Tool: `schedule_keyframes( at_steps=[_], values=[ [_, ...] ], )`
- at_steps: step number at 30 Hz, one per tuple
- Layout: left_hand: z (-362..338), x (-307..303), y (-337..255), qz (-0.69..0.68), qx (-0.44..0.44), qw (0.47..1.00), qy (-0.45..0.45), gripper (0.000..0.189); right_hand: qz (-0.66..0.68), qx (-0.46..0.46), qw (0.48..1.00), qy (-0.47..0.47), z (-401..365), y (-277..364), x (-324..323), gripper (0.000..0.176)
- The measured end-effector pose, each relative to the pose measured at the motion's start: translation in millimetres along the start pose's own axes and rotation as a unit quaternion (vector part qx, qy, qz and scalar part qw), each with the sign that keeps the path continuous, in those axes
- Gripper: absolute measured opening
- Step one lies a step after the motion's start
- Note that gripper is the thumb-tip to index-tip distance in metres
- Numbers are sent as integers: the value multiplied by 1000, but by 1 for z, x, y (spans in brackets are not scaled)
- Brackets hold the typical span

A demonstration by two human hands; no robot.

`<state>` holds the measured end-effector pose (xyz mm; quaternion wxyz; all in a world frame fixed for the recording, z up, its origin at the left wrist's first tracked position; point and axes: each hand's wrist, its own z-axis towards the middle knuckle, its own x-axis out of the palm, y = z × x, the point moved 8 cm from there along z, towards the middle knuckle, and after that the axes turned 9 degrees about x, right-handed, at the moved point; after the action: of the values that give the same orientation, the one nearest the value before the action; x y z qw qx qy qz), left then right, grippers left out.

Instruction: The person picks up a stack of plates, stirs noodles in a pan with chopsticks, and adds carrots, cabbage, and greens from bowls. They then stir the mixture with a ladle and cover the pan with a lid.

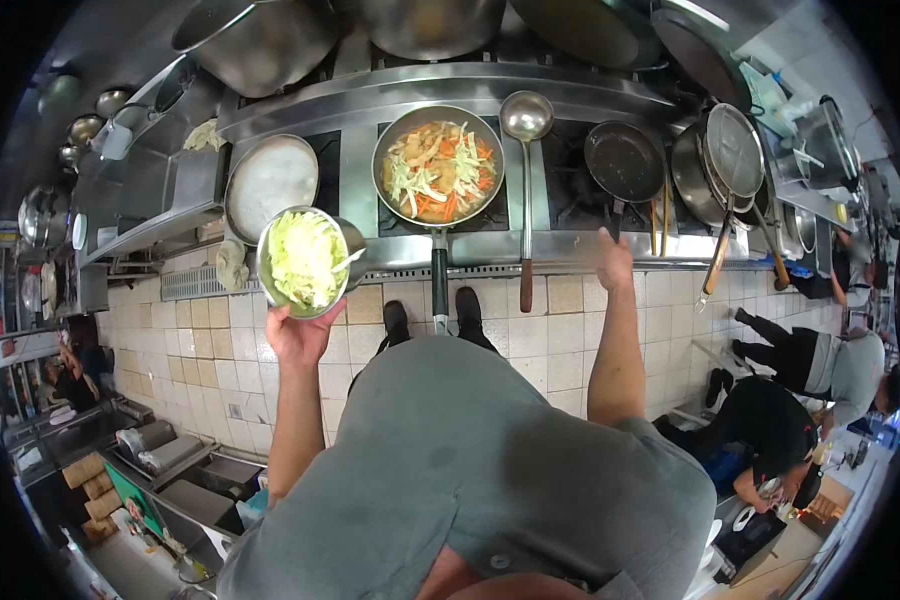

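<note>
My left hand (pixel 298 332) holds up a steel bowl (pixel 306 262) full of shredded pale green cabbage, left of the stove front. A frying pan (pixel 438 166) with sliced vegetables, orange and pale strips, sits on the burner ahead of me, its black handle (pixel 438 290) pointing back at me. My right hand (pixel 614 264) is raised near the stove's front rail, fingers loosely apart, holding nothing. A ladle (pixel 526 120) with a wooden handle lies to the right of the pan.
An empty black pan (pixel 624 160) and several stacked pans (pixel 722 160) sit on the burners at right. A large lidded pot (pixel 270 180) stands at left. Other people (pixel 790 400) crouch and work on the tiled floor at right. Prep trays (pixel 160 450) stand at lower left.
</note>
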<state>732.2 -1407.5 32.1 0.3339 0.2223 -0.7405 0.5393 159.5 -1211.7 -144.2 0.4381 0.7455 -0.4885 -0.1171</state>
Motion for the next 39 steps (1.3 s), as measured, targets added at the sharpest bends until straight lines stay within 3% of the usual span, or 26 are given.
schedule_keyframes(
  at_steps=[6, 8, 10, 11, 12, 13, 16, 17, 18, 19, 20, 21, 22, 23, 24, 25, 26, 27, 28, 30, 32, 33, 34, 37, 38, 39],
  values=[
    [-31, -15, 5, -28, 20, 999, -39, 77, -19, 71, 997, 38, 21, -19, -31, 26],
    [-52, -21, -6, -33, 42, 997, -53, 76, -224, 15, 974, -26, 18, -5, -23, 32],
    [-66, -17, -14, -30, 67, 995, -71, 76, -242, 51, 968, -52, 17, -6, -27, 41],
    [-74, -23, -20, -38, 81, 994, -68, 77, -333, -9, 937, -105, 18, -3, -36, 47],
    [-82, -32, -25, -49, 90, 992, -68, 77, -286, -15, 953, -99, 26, -10, -45, 44],
    [-92, -36, -32, -53, 102, 991, -66, 78, -180, 34, 983, 4, 51, -34, -58, 40],
    [-132, -66, -58, -69, 140, 985, -67, 80, -141, 70, 987, -23, 29, -31, -34, 40],
    [-148, -77, -65, -71, 146, 985, -60, 80, -217, 72, 968, -98, 13, -19, -32, 45],
    [-169, -92, -74, -78, 162, 981, -69, 80, -355, -143, 913, -144, 18, 6, -30, 52],
    [-189, -106, -83, -82, 173, 979, -73, 80, -545, -289, 726, -304, 6, 33, -26, 53],
    [-209, -121, -94, -86, 185, 976, -77, 81, -517, -352, 701, -343, -65, 60, 21, 49],
    [-230, -137, -106, -87, 211, 970, -88, 81, -475, -439, 710, -277, -61, 67, 31, 44],
    [-255, -154, -111, -89, 212, 967, -111, 80, -648, -422, 570, -277, -8, 63, 32, 35],
    [-286, -175, -120, -91, 224, 959, -145, 79, -697, -469, 382, -384, -94, 53, 101, 26],
    [-312, -199, -127, -104, 243, 952, -157, 77, -577, -657, 414, -255, -125, 45, 140, 22],
    [-342, -215, -137, -104, 265, 944, -166, 76, -554, -675, 457, -167, -167, 32, 189, 22],
    [-373, -237, -144, -112, 289, 934, -177, 76, -445, -622, 641, -64, -185, 18, 225, 25],
    [-405, -260, -153, -118, 326, 915, -206, 78, -414, -627, 660, -22, -203, -8, 267, 30],
    [-438, -273, -169, -120, 374, 887, -243, 78, -392, -547, 737, 68, -237, -43, 311, 36],
    [-503, -284, -193, -94, 421, 856, -286, 77, -380, -471, 764, 224, -252, -122, 382, 42],
    [-558, -297, -219, -106, 457, 823, -321, 74, -405, -375, 732, 399, -316, -214, 451, 41],
    [-584, -305, -235, -101, 491, 799, -332, 73, -438, -383, 687, 436, -363, -260, 482, 39],
    [-607, -312, -243, -103, 518, 777, -341, 71, -395, -426, 581, 570, -399, -315, 509, 38],
    [-642, -309, -271, -33, 566, 722, -397, 74, -492, -193, 498, 688, -596, -411, 531, 52],
    [-648, -311, -278, -34, 572, 714, -404, 74, -455, -274, 393, 751, -644, -448, 535, 58],
    [-655, -314, -284, -30, 583, 692, -424, 74, -451, -210, 353, 793, -695, -477, 532, 61]
  ],
)
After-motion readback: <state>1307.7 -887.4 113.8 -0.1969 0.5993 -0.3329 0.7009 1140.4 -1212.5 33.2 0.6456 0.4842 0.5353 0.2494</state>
